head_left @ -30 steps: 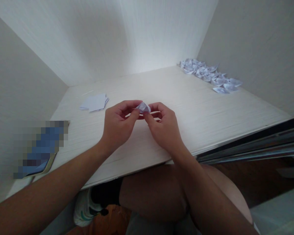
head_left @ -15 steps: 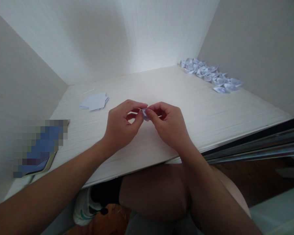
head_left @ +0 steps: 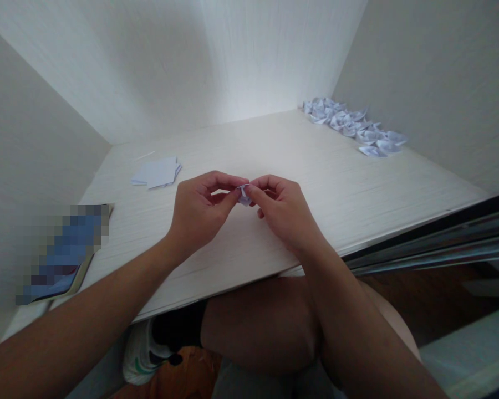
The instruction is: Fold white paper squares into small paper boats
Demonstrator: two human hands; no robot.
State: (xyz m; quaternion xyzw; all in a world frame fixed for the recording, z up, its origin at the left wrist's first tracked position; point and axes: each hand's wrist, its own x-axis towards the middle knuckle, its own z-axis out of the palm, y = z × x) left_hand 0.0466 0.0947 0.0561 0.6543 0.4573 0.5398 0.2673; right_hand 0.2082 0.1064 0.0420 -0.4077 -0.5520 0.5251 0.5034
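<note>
A small piece of folded white paper is pinched between both hands above the middle of the tabletop. My left hand grips its left side with thumb and forefinger. On the other side, the thumb and fingertips of my right hand close on it. The fingers hide much of the paper, so its full shape does not show. To the left of my hands lies a loose stack of white paper sheets. Several folded paper boats are heaped at the back right, against the side wall.
A phone, its screen blurred out, rests at the left side of the white tabletop. Walls close in the back and both sides. The front edge runs above my legs, with a dark metal rail at the right.
Both hands still pinch the folded paper, and their fingers have shifted slightly on it. Some right-hand fingers now show lower beneath the thumb. The whole view has moved a little.
</note>
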